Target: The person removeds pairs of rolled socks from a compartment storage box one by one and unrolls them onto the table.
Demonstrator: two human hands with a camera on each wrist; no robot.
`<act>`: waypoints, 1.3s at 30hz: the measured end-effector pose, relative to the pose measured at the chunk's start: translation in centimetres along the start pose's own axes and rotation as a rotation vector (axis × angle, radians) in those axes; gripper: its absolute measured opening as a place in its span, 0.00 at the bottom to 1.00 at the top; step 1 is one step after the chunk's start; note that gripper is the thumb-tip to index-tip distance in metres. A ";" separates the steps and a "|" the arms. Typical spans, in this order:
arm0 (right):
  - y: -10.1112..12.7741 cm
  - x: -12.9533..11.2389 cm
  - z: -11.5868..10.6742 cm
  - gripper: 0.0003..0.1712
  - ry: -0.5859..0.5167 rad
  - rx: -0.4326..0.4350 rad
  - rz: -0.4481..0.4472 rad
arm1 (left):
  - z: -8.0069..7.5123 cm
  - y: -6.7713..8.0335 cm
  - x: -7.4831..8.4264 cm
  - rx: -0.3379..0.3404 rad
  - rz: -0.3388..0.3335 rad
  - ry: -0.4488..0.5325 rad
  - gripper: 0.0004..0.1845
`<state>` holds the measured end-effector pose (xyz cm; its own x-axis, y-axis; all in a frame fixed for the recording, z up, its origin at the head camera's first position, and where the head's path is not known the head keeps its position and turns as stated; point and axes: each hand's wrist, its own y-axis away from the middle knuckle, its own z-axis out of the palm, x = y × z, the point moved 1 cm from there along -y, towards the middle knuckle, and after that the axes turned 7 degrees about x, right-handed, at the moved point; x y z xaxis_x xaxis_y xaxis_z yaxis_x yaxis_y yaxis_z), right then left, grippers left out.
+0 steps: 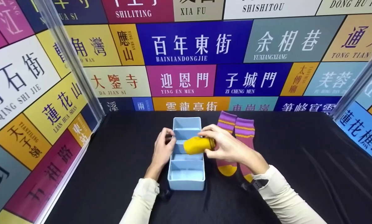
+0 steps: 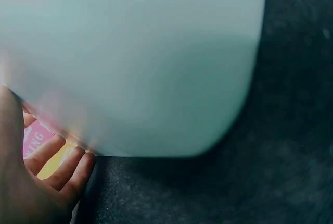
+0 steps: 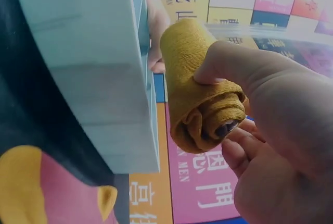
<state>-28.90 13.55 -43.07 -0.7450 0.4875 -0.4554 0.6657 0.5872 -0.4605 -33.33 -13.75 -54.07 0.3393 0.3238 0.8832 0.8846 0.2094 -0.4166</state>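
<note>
A light blue divided box (image 1: 186, 179) stands on the black cloth, seen close up as a pale wall (image 2: 135, 62) in the left wrist view and from the side (image 3: 88, 73) in the right wrist view. My right hand (image 1: 226, 146) grips a rolled yellow sock (image 1: 198, 145) (image 3: 200, 99) just above the box's middle compartments. My left hand (image 1: 164, 149) holds the box's left wall, with its fingers (image 2: 57, 164) curled at the edge. A pair of purple socks (image 1: 235, 130) with yellow stripes and toes lies flat right of the box.
Walls covered in colourful street-name signs (image 1: 189, 46) enclose the black-clothed table (image 1: 313, 161) on three sides. Clear plastic posts (image 1: 71, 59) stand at the back corners. Bare cloth lies on both sides of the box.
</note>
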 end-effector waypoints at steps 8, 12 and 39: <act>1.9 1.8 -1.2 0.23 -0.058 0.055 0.076 | 0.2 0.0 0.2 -0.005 -0.011 -0.005 0.07; 3.3 2.6 -2.0 0.23 -0.080 0.069 0.125 | 0.2 0.0 0.1 -0.007 -0.011 -0.010 0.07; 11.8 9.1 -5.4 0.20 -0.199 0.133 0.350 | 0.0 -0.1 -0.3 0.007 -0.011 0.018 0.09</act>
<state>-28.02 28.44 -48.53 -0.4586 0.5012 -0.7338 0.8866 0.3135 -0.3399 -33.53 -13.88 -54.33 0.3352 0.3044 0.8916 0.8863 0.2192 -0.4080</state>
